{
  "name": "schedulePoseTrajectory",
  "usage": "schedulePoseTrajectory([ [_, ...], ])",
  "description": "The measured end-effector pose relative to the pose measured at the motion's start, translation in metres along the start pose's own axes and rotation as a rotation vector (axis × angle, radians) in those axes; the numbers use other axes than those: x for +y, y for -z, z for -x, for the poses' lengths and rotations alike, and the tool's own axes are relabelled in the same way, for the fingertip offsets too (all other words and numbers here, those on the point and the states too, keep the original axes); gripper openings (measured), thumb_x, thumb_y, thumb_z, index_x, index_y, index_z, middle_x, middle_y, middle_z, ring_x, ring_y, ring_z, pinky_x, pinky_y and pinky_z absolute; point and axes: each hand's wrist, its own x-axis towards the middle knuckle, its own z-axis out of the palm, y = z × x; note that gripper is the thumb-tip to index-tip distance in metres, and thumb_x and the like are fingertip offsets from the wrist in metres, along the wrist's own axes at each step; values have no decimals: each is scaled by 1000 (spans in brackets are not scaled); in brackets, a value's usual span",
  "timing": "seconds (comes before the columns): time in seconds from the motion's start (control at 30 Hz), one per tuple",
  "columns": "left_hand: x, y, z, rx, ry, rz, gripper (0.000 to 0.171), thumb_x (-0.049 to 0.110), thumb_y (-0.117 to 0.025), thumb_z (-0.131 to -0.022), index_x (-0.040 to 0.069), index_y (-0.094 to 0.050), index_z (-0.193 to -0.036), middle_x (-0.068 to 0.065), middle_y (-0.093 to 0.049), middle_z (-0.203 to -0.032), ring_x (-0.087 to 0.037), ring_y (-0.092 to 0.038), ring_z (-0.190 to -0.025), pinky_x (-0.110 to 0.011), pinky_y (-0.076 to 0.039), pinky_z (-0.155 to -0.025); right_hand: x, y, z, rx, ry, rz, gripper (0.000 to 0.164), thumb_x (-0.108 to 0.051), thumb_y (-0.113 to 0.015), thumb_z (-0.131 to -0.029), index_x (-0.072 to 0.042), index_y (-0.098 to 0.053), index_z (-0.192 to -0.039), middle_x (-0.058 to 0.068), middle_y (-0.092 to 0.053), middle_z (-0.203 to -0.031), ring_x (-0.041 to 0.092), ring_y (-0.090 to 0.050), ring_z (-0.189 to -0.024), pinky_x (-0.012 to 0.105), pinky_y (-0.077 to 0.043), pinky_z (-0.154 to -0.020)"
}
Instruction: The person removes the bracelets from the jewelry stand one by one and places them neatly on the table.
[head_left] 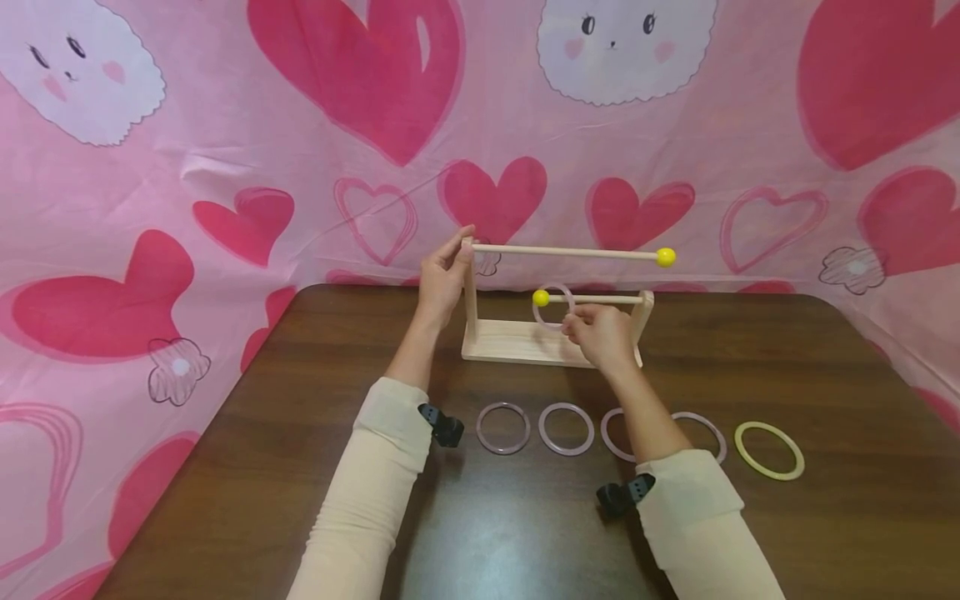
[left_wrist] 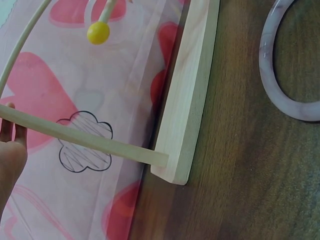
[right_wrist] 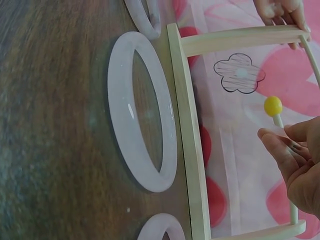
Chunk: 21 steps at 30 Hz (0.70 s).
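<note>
A light wooden stand (head_left: 525,343) has two posts and two rods, each rod tipped with a yellow ball. My left hand (head_left: 441,283) holds the top of its left post (left_wrist: 80,135), thumb and fingers on either side. A pale purple ring (head_left: 557,285) is pinched between the thumb and fingers of my right hand (head_left: 603,335). That ring overlaps the ball end (head_left: 541,298) of the lower rod in the head view. Above both, the upper rod (head_left: 562,251) points right to its own yellow ball (head_left: 665,257).
Several pale purple rings (head_left: 503,404) lie in a row on the dark wooden table (head_left: 495,517), some partly behind my right forearm. A yellow-green ring (head_left: 768,476) lies at the row's right end. Behind the stand hangs a pink cloth (head_left: 300,158) with hearts.
</note>
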Motion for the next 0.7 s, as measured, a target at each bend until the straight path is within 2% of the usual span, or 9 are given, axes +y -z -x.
schedulePoseTrajectory([
  [0.33, 0, 0, 0, -6, 9, 27, 36, 12, -56, -92, -1, -55, -126, -14, -53, -129, -19, -48, -120, -24, -39, -98, -4, -2, -2, -44, -41, -98, 22, -5, -56, -90, 9, -66, -102, 19, -69, -83, 25, -68, -72, 20, -54, -58],
  [0.7, 0, 0, 0, 3, -3, -11, 35, 12, -56, -93, -1, -55, -125, -14, -54, -127, -17, -51, -117, -24, -40, -96, -5, 1, 2, -78, -52, -119, 22, -4, -54, -89, 9, -66, -101, 19, -69, -84, 26, -68, -73, 20, -54, -58],
])
